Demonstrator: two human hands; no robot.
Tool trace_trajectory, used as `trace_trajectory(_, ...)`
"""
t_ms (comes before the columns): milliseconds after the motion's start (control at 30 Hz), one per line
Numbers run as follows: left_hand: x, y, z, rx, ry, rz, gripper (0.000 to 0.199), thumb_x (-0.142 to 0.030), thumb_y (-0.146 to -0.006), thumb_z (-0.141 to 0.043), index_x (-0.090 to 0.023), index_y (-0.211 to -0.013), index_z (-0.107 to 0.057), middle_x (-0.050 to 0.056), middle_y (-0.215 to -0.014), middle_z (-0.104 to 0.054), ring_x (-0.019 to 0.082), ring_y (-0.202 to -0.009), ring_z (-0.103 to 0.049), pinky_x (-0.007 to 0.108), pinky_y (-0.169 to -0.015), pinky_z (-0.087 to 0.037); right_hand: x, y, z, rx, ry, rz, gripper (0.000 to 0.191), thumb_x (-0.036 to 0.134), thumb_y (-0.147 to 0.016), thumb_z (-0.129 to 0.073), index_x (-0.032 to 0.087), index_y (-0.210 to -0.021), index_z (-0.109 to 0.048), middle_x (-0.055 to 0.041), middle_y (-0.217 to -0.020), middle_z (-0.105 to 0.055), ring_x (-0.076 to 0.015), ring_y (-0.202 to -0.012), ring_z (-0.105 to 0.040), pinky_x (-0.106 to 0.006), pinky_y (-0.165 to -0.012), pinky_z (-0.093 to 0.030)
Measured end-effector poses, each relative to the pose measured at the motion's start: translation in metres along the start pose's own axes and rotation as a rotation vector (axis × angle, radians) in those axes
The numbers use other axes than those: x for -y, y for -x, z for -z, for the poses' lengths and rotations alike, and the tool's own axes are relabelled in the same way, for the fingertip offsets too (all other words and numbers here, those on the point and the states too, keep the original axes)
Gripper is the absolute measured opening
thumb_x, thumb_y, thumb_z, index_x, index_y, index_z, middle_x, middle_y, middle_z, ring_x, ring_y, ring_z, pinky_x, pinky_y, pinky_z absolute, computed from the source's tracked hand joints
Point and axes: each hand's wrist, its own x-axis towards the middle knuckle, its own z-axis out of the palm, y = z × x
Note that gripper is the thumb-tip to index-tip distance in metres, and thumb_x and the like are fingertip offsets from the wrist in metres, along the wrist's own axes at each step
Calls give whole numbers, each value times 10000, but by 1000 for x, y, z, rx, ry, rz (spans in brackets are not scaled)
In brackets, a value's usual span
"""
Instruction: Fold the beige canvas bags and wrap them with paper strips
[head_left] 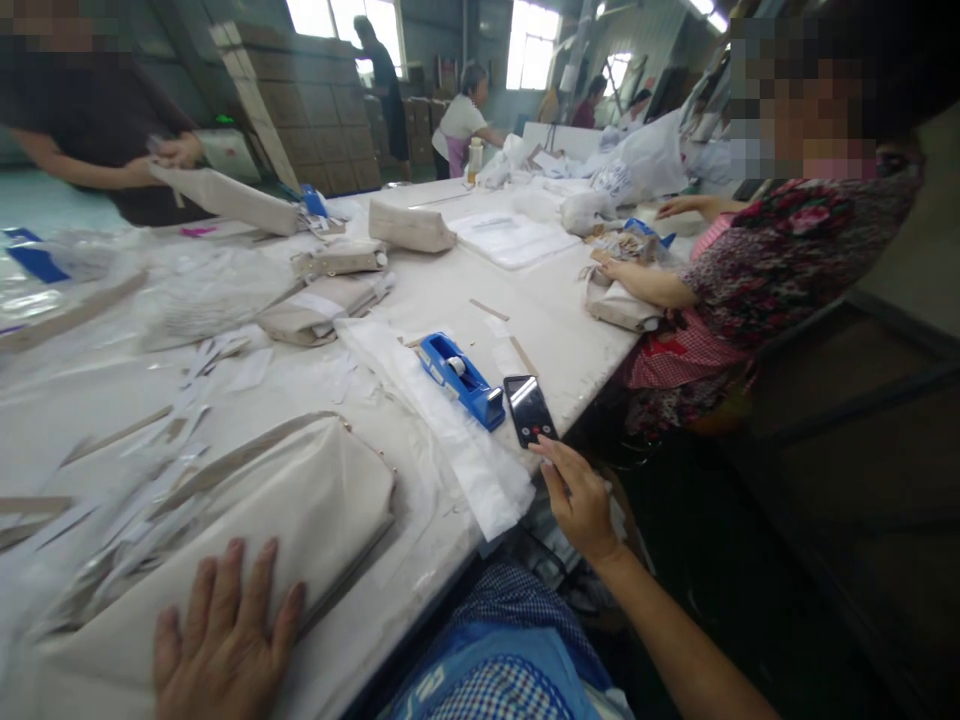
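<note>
In the lower left of the frame, the left hand (227, 635) lies on a large beige bag (307, 495), its fingers spread apart and closed on nothing. The bag rests flat on the white table (431, 295), small metal studs along its upper right edge.

Right of the lower center, the right hand (581, 500) is at the lower end of a black phone (528, 412), thumb and fingers a little apart and gripping nothing; whether a fingertip touches the phone cannot be told. The phone lies face up near the table edge, its screen lit with small round buttons.

Just left of the phone is a blue tape dispenser (461, 380), and a white plastic sheet (487, 490) runs beside it down to the table edge. Paper strips (116, 437) lie scattered at the left.

Farther out, a folded beige bag (315, 312) and a smaller one (409, 227) sit toward the upper left and upper center. At the right, a person in a flowered top (802, 250) has a hand at another beige bag (622, 305). At the upper left, a person in a dark shirt (97, 120) holds a long beige piece (225, 200), with stacked boxes (315, 120) behind.
</note>
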Motion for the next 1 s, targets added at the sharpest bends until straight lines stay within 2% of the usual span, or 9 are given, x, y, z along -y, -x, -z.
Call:
trace_trajectory(67, -9, -1, 3, -112, -25, 30, 590, -379, -1001, -344, -261, -1560, -200, 107, -1639, -217, 292, -1520, -151, 589, -1224, -119, 20, 2, -12, 93, -169, -3, 338, 241, -976, -517, 270, -1289, -640, -51, -1215, -720, -233, -1176, -653, -424, -1048, -519)
trace_trajectory(133, -12, -3, 3, -124, -61, 23, 569, -366, -999, -385, -250, -1544, -265, 116, -1619, -271, 290, -1511, -195, 575, -1225, -138, 47, 4, -30, 260, -377, -89, 284, 306, -968, -547, 278, -1217, -680, -49, -1156, -743, -240, -1110, -689, -422, -1013, -544)
trace_trajectory(300, 2, -1, 1, -76, -119, -15, 577, -437, -974, -465, -236, -1506, -367, 120, -1611, -283, 301, -1508, -208, 561, -1223, -149, 114, 13, -90, 918, -928, -724, 400, 520, -946, -544, 185, -1108, -690, -110, -1004, -766, -251, -879, -751, -412, -779, -628)
trace_trajectory(367, 6, 1, 3, -60, -123, -60, 642, -508, -942, -513, -235, -1505, -369, 132, -1619, -259, 320, -1509, -199, 564, -1220, -153, 132, 15, -110, 1040, -1096, -935, 449, 540, -913, -597, 148, -1122, -670, -145, -1095, -742, -252, -943, -743, -410, -838, -613)
trace_trajectory(500, 11, 3, 6, -58, -118, -123, 804, -633, -866, -570, -235, -1523, -330, 151, -1626, -228, 356, -1505, -193, 576, -1209, -174, 155, 13, -127, 991, -1432, -1132, 408, 454, -862, -710, 133, -1110, -668, -143, -1220, -691, -221, -1090, -690, -376, -1025, -516)
trace_trajectory(633, 14, 3, 10, -68, -114, -149, 896, -644, -815, -631, -238, -1537, -291, 151, -1632, -208, 372, -1500, -201, 583, -1198, -209, 173, 6, -125, 899, -1583, -1265, 337, 357, -791, -794, 172, -1050, -683, -91, -1150, -716, -211, -1093, -676, -366, -1083, -461)
trace_trajectory(733, 14, 2, 16, -71, -118, -95, 910, -463, -798, -711, -242, -1550, -249, 140, -1642, -179, 369, -1504, -189, 583, -1190, -242, 188, -2, -118, 866, -1652, -1225, 361, 344, -780, -807, 165, -1068, -682, -86, -1149, -717, -227, -1137, -659, -376, -1107, -435)
trace_trajectory(833, 11, 2, 22, -75, -108, 1, 908, -259, -806, -661, -239, -1567, -167, 142, -1648, -151, 362, -1511, -166, 592, -1177, -280, 203, -10, -113, 823, -1681, -1152, 432, 338, -757, -826, 162, -1117, -666, -85, -1197, -700, -228, -1176, -640, -364, -1080, -452)
trace_trajectory(1000, 13, 2, 20, -109, -84, -5, 815, -226, -890, -542, -203, -1575, -101, 212, -1633, -139, 416, -1494, -179, 661, -1139, -301, 201, -16, -109, 876, -1523, -1008, 594, 432, -649, -886, 165, -1132, -667, -84, -1116, -724, -222, -1042, -692, -352, -932, -518)
